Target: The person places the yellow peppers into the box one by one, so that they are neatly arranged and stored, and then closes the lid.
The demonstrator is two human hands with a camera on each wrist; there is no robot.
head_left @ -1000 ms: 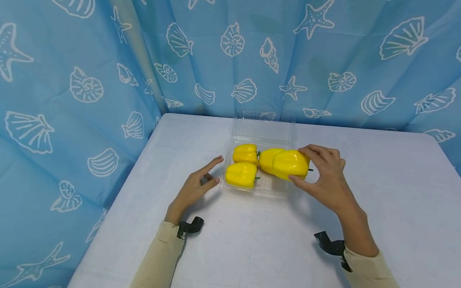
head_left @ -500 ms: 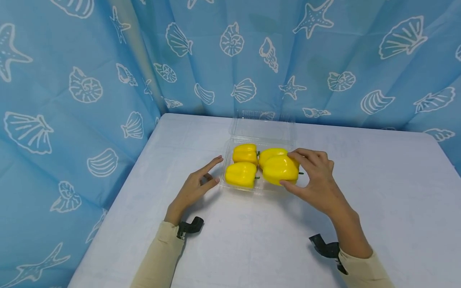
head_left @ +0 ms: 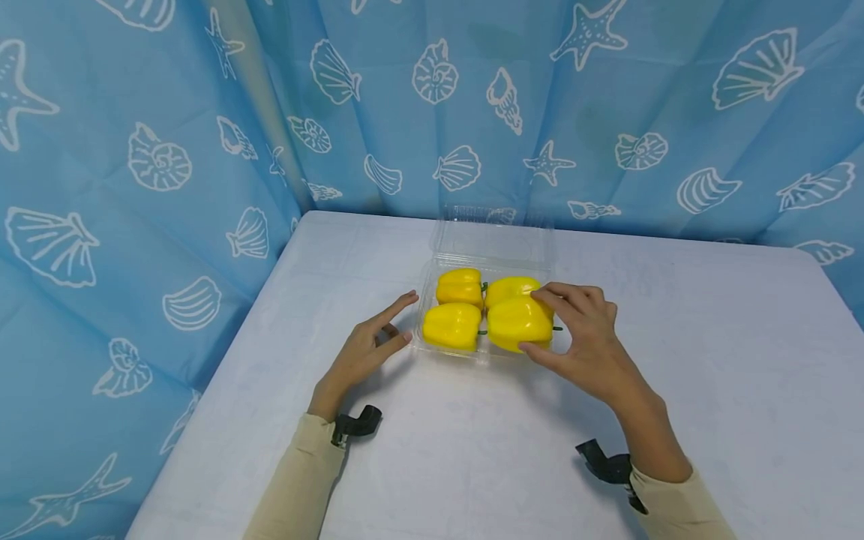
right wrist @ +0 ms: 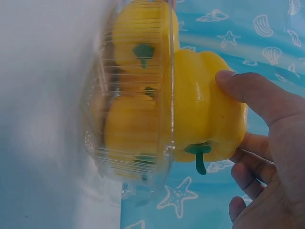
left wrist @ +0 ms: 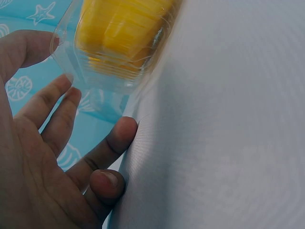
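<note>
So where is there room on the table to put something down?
The table is bare right of the right hand, and in front between both sleeves. It is also bare left of the left hand. The clear box is crowded: four yellow peppers fill it.

Bright, even light fills the head view, with no harsh glare. Soft shadows fall on the white table (head_left: 472, 450) just beneath the left hand (head_left: 361, 352) and the right hand (head_left: 583, 341), on the side nearer the person. Toward the picture edges, far from the table, the blue curtain (head_left: 135, 187) bends with wide-angle distortion. Both wrist views are softer: the clear plastic container (left wrist: 102, 78) and the yellow pepper (right wrist: 205, 112) look blurred, with faint sheen on the plastic.
</note>
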